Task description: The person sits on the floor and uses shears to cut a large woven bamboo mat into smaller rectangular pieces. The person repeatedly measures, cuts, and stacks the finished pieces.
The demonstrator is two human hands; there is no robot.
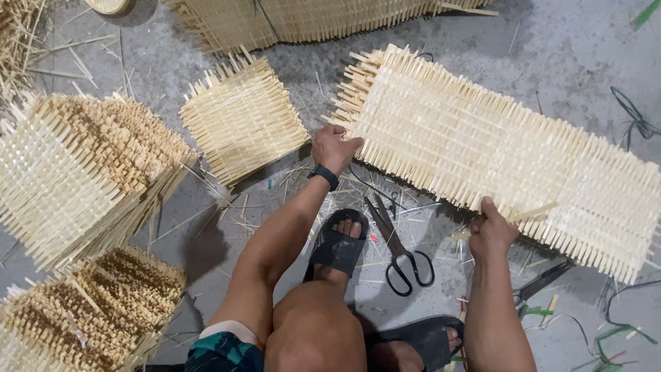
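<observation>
A long pale woven bamboo mat (496, 148) lies slanted on the concrete floor in front of me. My left hand (334, 147) grips its near left corner; a black band sits on that wrist. My right hand (491, 231) pinches the mat's near long edge, with a loose bamboo strip sticking out by the fingers. Black-handled scissors (398, 246) lie on the floor between my hands, shut. My feet wear black sandals (336, 244).
A small square woven mat (241, 117) lies left of the long one. Tall stacks of woven mats (76, 172) stand at left and lower left (89, 310). More weaving lies along the top edge (303, 17). Bamboo slivers and green ties litter the floor.
</observation>
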